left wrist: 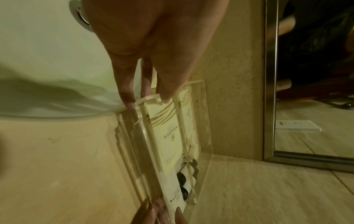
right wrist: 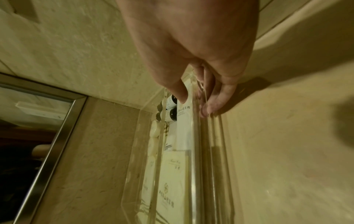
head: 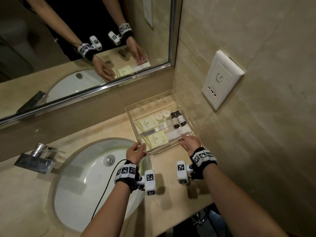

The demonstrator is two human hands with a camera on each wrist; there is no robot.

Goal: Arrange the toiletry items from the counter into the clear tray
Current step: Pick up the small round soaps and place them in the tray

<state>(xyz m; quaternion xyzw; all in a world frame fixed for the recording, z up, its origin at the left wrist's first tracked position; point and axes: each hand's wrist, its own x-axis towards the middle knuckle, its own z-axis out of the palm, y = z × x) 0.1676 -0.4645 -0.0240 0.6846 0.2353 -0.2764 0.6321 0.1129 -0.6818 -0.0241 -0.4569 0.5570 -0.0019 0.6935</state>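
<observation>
The clear tray (head: 188, 115) sits on the beige counter in the back right corner, below the mirror. Inside lie two cream packets (head: 156, 140), two dark bottles (head: 178, 119), two round soaps (head: 162, 115) and a white box (head: 174, 134). My left hand (head: 136, 151) pinches the tray's near left corner (left wrist: 147, 100), thumb over the rim and fingers outside. My right hand (head: 189, 142) pinches the near right corner (right wrist: 195, 103), thumb inside on the white box and fingers outside the front wall. The tray (left wrist: 203, 121) and its front wall (right wrist: 201, 151) show in both wrist views.
A white sink basin (head: 85, 185) lies left of the tray, with a chrome tap (head: 35, 159) at its far left. The mirror (head: 85, 48) runs along the back. A tiled wall with a white socket plate (head: 220, 79) stands close on the right.
</observation>
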